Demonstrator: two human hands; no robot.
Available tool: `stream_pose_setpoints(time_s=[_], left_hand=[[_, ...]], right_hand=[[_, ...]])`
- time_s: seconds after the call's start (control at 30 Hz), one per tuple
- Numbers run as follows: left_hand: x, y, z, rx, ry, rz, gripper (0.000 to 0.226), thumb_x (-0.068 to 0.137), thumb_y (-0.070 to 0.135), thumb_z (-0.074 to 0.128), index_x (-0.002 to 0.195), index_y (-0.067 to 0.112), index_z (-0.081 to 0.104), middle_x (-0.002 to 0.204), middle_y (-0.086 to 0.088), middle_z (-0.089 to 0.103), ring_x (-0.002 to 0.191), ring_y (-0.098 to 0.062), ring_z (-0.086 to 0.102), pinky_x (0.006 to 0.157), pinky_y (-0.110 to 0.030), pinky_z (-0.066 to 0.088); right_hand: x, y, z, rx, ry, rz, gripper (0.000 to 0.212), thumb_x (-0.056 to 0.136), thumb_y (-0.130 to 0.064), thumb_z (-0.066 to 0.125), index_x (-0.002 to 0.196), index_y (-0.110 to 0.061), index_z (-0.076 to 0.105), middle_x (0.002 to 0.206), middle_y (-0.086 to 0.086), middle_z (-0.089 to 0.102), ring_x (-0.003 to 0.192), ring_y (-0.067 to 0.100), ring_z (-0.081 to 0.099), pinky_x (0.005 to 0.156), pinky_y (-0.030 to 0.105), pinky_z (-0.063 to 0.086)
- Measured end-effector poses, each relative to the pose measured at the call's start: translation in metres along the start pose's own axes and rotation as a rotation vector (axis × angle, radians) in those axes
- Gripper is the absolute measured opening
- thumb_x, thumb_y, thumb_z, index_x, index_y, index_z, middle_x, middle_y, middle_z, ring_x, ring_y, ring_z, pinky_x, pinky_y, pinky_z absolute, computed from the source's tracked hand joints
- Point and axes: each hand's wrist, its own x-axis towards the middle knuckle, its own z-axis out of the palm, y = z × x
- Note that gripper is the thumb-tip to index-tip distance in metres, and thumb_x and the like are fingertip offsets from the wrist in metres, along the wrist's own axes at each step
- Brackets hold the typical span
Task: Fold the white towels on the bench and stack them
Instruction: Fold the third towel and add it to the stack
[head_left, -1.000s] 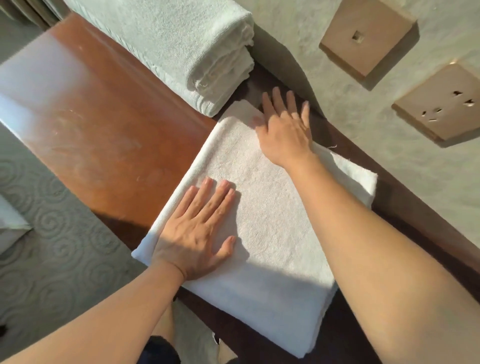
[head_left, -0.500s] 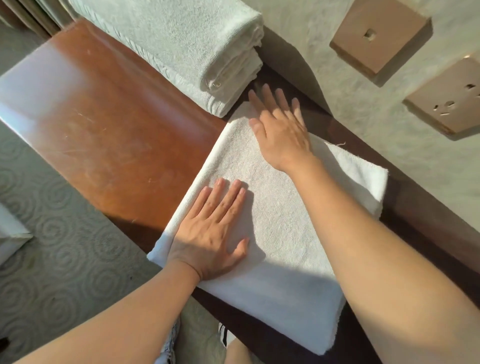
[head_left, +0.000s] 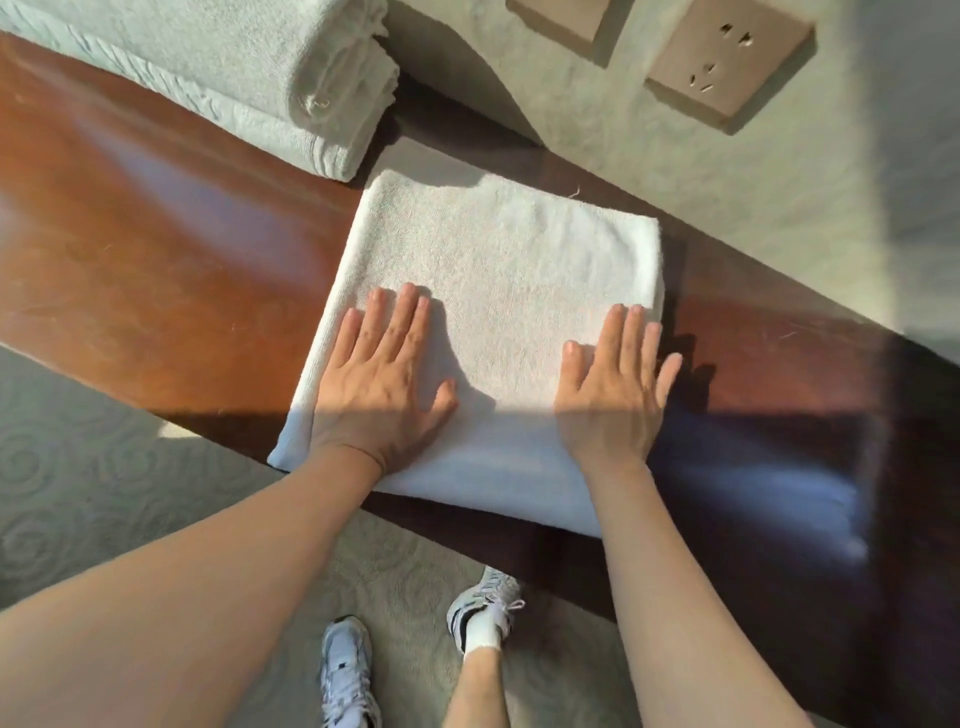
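A folded white towel (head_left: 498, 260) lies flat on the brown wooden bench (head_left: 156, 234), its near edge hanging a little over the bench front. My left hand (head_left: 384, 384) presses flat on the towel's near left part, fingers straight. Flat on the near right part rests my right hand (head_left: 613, 395), its little finger reaching past the towel's right edge. A stack of folded white towels (head_left: 249, 67) sits on the bench at the back left, just apart from the flat towel.
A textured wall (head_left: 675, 171) rises right behind the bench, with two brown socket plates (head_left: 727, 62) on it. Patterned carpet (head_left: 78, 467) covers the floor in front, where my two sneakers (head_left: 415, 649) stand. Bare bench top stretches left and right of the towel.
My right hand has slid from the towel's far corner back to its near right part. The left hand stays pressed on the near left. The view has shifted, showing my feet.
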Motion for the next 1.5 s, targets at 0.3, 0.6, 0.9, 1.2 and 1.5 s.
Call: stream_pose_setpoints(time_s=[0.3, 0.6, 0.9, 1.2, 1.5], left_hand=[[-0.002, -0.001, -0.001, -0.020, 0.024, 0.029, 0.087, 0.090, 0.064, 0.011, 0.162, 0.017, -0.006, 0.171, 0.001, -0.006, 0.157, -0.024, -0.010, 0.127, -0.041, -0.005], [-0.003, 0.000, 0.000, -0.017, 0.033, 0.040, 0.089, 0.090, 0.063, 0.011, 0.162, 0.014, -0.004, 0.171, -0.002, -0.004, 0.157, -0.025, -0.008, 0.127, -0.042, -0.003], [-0.011, -0.003, -0.007, -0.086, -0.010, 0.129, 0.080, 0.099, 0.051, 0.032, 0.163, 0.015, 0.000, 0.170, -0.001, -0.005, 0.156, -0.023, -0.010, 0.127, -0.041, -0.004], [-0.041, -0.065, -0.007, -0.044, 0.004, 0.121, 0.073, 0.102, 0.061, 0.018, 0.163, 0.025, 0.007, 0.170, 0.003, 0.001, 0.157, -0.030, 0.000, 0.127, -0.048, 0.004], [0.023, -0.031, -0.019, -0.031, 0.012, 0.352, 0.069, 0.103, 0.061, 0.012, 0.163, 0.029, 0.003, 0.170, 0.000, -0.005, 0.156, -0.025, -0.011, 0.127, -0.047, -0.001]], right_hand=[[-0.065, 0.010, 0.014, -0.045, -0.026, -0.278, 0.065, 0.105, -0.046, 0.015, 0.162, -0.015, 0.012, 0.170, 0.003, 0.007, 0.157, 0.023, 0.003, 0.126, 0.049, 0.005], [-0.069, -0.018, 0.005, 0.043, 0.075, -0.204, 0.065, 0.107, -0.043, 0.019, 0.161, -0.009, 0.011, 0.169, 0.010, 0.008, 0.157, 0.026, 0.003, 0.126, 0.048, -0.002], [-0.070, -0.032, 0.023, 0.038, 0.050, -0.266, 0.065, 0.100, -0.044, 0.028, 0.160, -0.016, 0.027, 0.167, 0.004, 0.022, 0.156, 0.025, 0.013, 0.125, 0.050, 0.010], [-0.072, -0.031, 0.025, 0.007, 0.030, -0.270, 0.066, 0.100, -0.043, 0.026, 0.161, -0.019, 0.020, 0.169, 0.003, 0.016, 0.157, 0.023, 0.008, 0.126, 0.050, 0.009], [-0.070, -0.033, 0.024, 0.040, 0.064, -0.285, 0.069, 0.096, -0.041, 0.031, 0.159, -0.014, 0.028, 0.167, 0.007, 0.022, 0.156, 0.026, 0.014, 0.125, 0.053, 0.013]])
